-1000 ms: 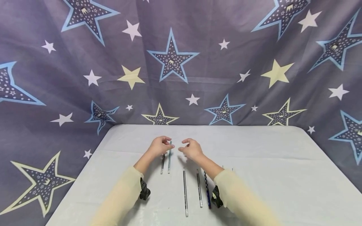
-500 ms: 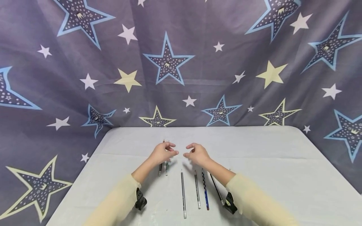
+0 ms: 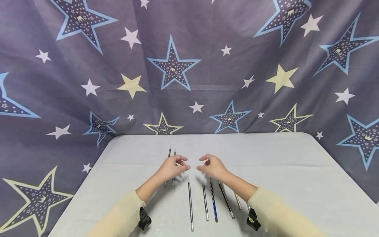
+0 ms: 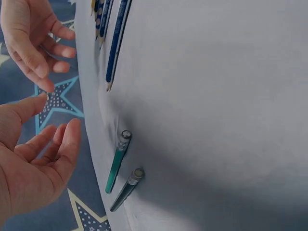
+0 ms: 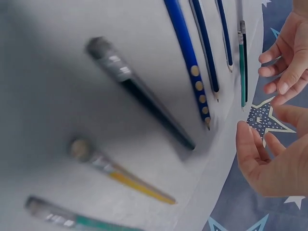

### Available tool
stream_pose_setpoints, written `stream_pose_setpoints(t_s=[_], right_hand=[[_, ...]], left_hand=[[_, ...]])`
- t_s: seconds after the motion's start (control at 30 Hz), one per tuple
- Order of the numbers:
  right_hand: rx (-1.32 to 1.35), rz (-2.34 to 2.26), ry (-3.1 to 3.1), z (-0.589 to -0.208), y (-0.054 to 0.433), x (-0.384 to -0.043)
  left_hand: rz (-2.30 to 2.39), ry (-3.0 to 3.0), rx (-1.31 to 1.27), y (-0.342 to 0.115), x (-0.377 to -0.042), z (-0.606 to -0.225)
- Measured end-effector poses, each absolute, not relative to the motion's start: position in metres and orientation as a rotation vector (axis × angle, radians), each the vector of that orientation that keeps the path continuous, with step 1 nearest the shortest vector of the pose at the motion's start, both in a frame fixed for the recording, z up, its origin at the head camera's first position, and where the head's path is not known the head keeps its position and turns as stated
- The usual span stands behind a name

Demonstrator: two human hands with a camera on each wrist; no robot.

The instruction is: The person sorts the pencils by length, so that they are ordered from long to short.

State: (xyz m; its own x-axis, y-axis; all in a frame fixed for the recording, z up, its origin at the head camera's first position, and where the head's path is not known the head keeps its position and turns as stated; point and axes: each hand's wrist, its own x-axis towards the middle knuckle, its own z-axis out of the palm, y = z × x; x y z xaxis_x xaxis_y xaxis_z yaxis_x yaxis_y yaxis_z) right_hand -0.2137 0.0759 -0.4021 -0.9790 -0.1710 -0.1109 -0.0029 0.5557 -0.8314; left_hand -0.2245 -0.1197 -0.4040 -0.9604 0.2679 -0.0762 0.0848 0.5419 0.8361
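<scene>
My left hand [image 3: 172,168] is held above the table with fingers loosely bent and nothing in them. It partly covers a dark pencil [image 3: 169,152] and a green pencil [image 4: 115,166] lying side by side. Facing it, my right hand [image 3: 214,167] is also raised, fingers relaxed, holding nothing. A narrow gap separates the two sets of fingertips. Below them a dark pencil [image 3: 190,207] lies alone. To its right come another dark pencil [image 3: 205,202], a blue pencil with dots along its shaft [image 3: 214,204] and an eraser-tipped dark pencil [image 3: 226,200].
Beneath my right forearm lie a yellow pencil [image 5: 137,185] and a green pencil [image 5: 96,223]; the sleeve partly hides them in the head view. A white cloth covers the table [image 3: 296,184]. Behind its far edge hangs a purple-grey curtain [image 3: 207,79] printed with stars.
Both hands have drawn back toward the body and slightly apart, still holding nothing. The right arm has shifted right, uncovering more pencils. The head view has tilted a little.
</scene>
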Motion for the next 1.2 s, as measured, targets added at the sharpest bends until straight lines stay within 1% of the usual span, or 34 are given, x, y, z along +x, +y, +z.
stream_pose_setpoints(t_s=[0.37,0.6,0.8,1.2], right_hand=[[-0.203,-1.303,2.618,-0.407,0.092,-0.188],[-0.235,-1.312,2.589,-0.411,0.099,-0.175],[-0.219,-1.292,2.571,-0.414,0.104,-0.168],[-0.191,-1.274,2.547,-0.42,0.109,-0.162]], left_hand=[[1.315,2.577,0.353,-0.119,-0.205,-0.409],[1.256,2.599,0.316,-0.118,-0.196,-0.412],[1.238,2.583,0.289,-0.117,-0.191,-0.416],[1.153,2.595,0.355,-0.112,-0.179,-0.424]])
